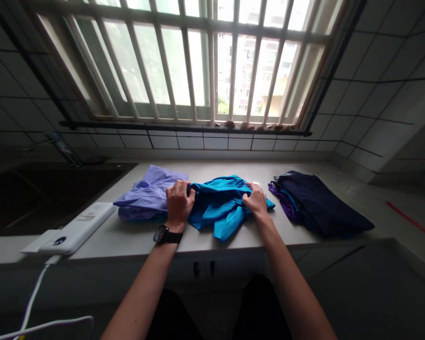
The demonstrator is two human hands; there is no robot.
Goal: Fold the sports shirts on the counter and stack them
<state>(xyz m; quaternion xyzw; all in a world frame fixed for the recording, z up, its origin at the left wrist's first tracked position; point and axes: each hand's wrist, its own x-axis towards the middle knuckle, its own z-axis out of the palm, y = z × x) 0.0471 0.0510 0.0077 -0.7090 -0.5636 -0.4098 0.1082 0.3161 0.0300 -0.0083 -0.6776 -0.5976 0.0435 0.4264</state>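
A bright blue garment [226, 200] lies bunched on the white counter in front of me, one narrow piece of it reaching toward the front edge. My left hand [179, 200], with a dark watch on the wrist, pinches its upper left edge. At its right end, my right hand [255, 199] grips the cloth between thumb and fingers. Beside my left hand sits a pile of lavender clothes [147, 193], with some blue cloth showing underneath. Farther right is a stack of folded dark navy and purple clothes [318, 203]. The garment's exact kind is not clear.
A white power bank [80, 229] with a cable lies at the counter's [212, 163] front left. Left of it is a dark sink [56, 193] with a faucet [65, 150]. A barred window [191, 71] rises behind. A red strip [411, 219] lies at the far right.
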